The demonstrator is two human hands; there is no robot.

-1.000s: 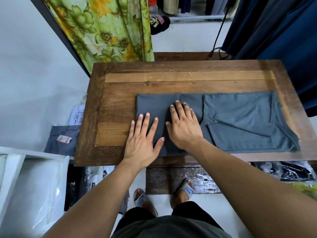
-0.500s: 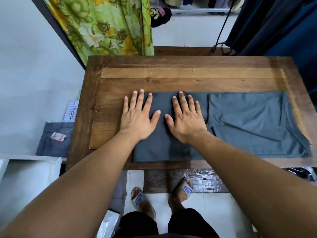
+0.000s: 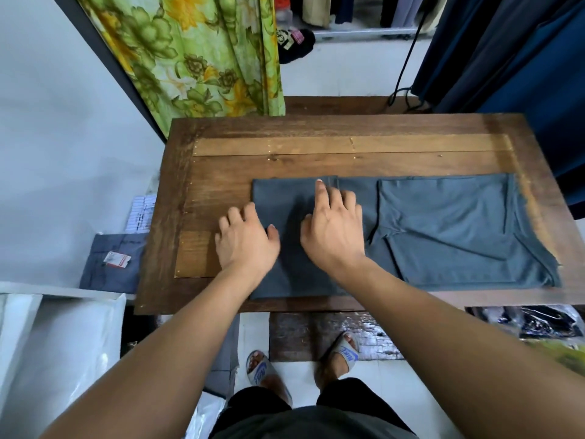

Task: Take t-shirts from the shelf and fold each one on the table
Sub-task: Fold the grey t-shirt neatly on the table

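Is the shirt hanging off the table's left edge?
No, the shirt lies wholly on the table, with bare wood showing between its left edge and the table's left edge.

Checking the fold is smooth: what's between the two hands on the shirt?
In the head view, only a bare strip of the grey t-shirt lies between the left hand and right hand.

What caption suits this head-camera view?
Both hands, left hand and right hand, rest on a partly folded grey cotton t-shirt on a brown wooden table.
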